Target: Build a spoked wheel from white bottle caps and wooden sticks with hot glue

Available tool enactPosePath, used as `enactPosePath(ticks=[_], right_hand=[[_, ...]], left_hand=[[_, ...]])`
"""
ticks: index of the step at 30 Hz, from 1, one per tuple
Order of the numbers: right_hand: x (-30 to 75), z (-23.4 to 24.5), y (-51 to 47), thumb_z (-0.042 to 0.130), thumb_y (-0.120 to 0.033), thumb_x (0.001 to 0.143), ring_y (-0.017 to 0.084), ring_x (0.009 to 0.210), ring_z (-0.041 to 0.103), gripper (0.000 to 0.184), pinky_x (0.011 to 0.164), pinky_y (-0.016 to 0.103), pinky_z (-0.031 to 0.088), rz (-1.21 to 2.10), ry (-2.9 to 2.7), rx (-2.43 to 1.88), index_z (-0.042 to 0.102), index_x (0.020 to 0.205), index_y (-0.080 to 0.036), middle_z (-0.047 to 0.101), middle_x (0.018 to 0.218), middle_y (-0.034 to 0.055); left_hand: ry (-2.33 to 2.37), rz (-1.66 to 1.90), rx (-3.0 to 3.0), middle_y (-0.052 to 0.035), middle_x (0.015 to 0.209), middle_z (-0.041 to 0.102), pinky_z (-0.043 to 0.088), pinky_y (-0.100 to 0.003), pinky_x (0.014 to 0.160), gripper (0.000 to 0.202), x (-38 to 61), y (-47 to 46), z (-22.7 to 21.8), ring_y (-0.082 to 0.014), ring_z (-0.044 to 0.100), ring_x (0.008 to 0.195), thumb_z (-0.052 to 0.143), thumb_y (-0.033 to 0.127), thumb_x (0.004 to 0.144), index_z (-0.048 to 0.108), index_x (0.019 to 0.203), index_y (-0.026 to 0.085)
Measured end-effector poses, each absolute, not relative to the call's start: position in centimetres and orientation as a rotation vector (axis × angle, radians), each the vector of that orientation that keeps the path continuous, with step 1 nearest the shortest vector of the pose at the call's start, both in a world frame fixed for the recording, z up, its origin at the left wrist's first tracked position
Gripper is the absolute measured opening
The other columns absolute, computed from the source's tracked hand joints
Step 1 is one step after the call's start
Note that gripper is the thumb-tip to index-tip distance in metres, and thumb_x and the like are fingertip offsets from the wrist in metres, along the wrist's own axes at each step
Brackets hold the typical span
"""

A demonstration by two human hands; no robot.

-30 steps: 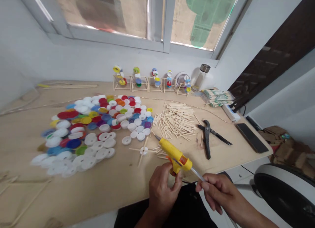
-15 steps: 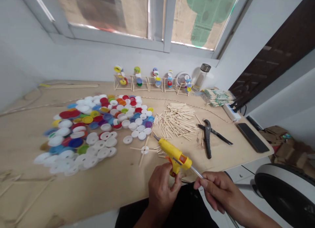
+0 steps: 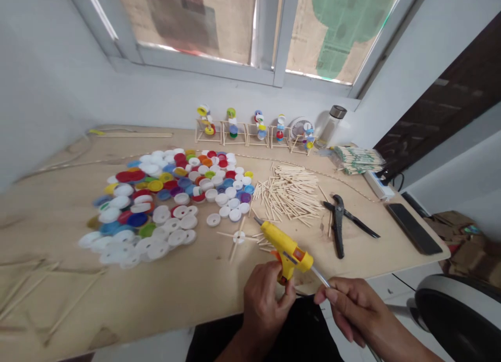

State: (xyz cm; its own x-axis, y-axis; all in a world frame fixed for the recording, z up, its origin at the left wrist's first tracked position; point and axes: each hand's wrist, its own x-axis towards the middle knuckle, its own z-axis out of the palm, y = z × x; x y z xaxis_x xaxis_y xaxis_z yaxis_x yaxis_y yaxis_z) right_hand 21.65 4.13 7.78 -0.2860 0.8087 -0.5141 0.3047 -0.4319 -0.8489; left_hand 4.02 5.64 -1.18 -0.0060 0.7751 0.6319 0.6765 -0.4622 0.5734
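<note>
My left hand (image 3: 268, 294) is closed around the handle of a yellow glue gun (image 3: 287, 247), whose nozzle points up and to the left over the table. A clear glue stick (image 3: 321, 276) runs out of the gun's back end. My right hand (image 3: 354, 304) pinches that stick between thumb and fingers. Left of the nozzle lies a white bottle cap (image 3: 238, 237) with thin sticks standing out from it in a cross. Beyond it is a heap of short wooden sticks (image 3: 291, 190). Many coloured bottle caps (image 3: 154, 185) are spread to the left.
Black pliers (image 3: 338, 229) and a phone (image 3: 414, 229) lie at the right. Along the wall stand several stick-and-cap wheel models (image 3: 234, 130), a small fan (image 3: 300, 126) and a glass bottle (image 3: 331, 126). Stick frames (image 3: 74, 304) lie front left, and a power strip (image 3: 379, 185) sits near the right edge.
The whole view has shifted, so the table contents appear further right. Both hands keep the same hold on the glue gun and the glue stick.
</note>
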Motion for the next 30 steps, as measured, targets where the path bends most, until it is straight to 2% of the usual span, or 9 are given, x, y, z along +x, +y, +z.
enactPosePath(ticks=[19, 24, 27, 29, 30], right_hand=[[21.5, 7.8, 4.6, 0.048, -0.062, 0.085, 0.003, 0.032, 0.022, 0.052, 0.035, 0.017, 0.015, 1.778, -1.37, -1.629, 0.063, 0.088, -0.012, 0.04, 0.039, -0.0087], [21.7, 7.4, 5.6, 0.045, -0.06, 0.088, 0.005, 0.033, 0.029, 0.05, 0.036, 0.017, 0.022, 1.648, -1.52, -1.636, 0.063, 0.09, -0.013, 0.045, 0.042, -0.0069], [22.4, 7.4, 6.1, 0.042, -0.052, 0.093, 0.011, 0.046, 0.049, 0.043, 0.045, 0.021, 0.039, 1.39, -1.767, -1.636, 0.064, 0.101, -0.016, 0.056, 0.055, -0.0014], [23.2, 7.7, 5.8, 0.048, -0.045, 0.092, 0.019, 0.072, 0.062, 0.036, 0.064, 0.027, 0.049, 1.043, -1.926, -1.648, 0.061, 0.113, -0.019, 0.067, 0.081, 0.0054], [23.6, 7.8, 5.4, 0.052, -0.042, 0.09, 0.024, 0.088, 0.063, 0.035, 0.074, 0.032, 0.049, 0.83, -1.972, -1.64, 0.059, 0.118, -0.021, 0.068, 0.096, 0.0082]], left_hand=[[1.573, 1.515, 2.061, -0.0005, 0.064, 0.061, 0.048, -0.027, 0.054, 0.008, 4.2, 5.8, -1.6, -0.0155, 0.059, 0.055, 0.05, 0.019, 0.079, 0.051, 0.087, 0.02], [1.552, 1.432, 1.834, 0.0017, 0.063, 0.061, 0.049, -0.026, 0.055, 0.01, 4.9, 5.6, -1.6, -0.0144, 0.06, 0.057, 0.053, 0.017, 0.075, 0.053, 0.084, 0.021], [1.568, 1.366, 1.635, 0.0029, 0.063, 0.061, 0.048, -0.024, 0.055, 0.012, 5.5, 5.7, -1.3, -0.0126, 0.057, 0.056, 0.054, 0.015, 0.071, 0.054, 0.082, 0.021], [1.586, 1.354, 1.566, 0.0029, 0.064, 0.062, 0.047, -0.023, 0.054, 0.011, 5.8, 5.9, -1.0, -0.0118, 0.055, 0.055, 0.056, 0.016, 0.07, 0.054, 0.08, 0.021], [1.59, 1.355, 1.543, 0.0029, 0.064, 0.061, 0.047, -0.023, 0.054, 0.011, 5.9, 6.0, -0.9, -0.0116, 0.054, 0.055, 0.056, 0.016, 0.07, 0.055, 0.08, 0.021]])
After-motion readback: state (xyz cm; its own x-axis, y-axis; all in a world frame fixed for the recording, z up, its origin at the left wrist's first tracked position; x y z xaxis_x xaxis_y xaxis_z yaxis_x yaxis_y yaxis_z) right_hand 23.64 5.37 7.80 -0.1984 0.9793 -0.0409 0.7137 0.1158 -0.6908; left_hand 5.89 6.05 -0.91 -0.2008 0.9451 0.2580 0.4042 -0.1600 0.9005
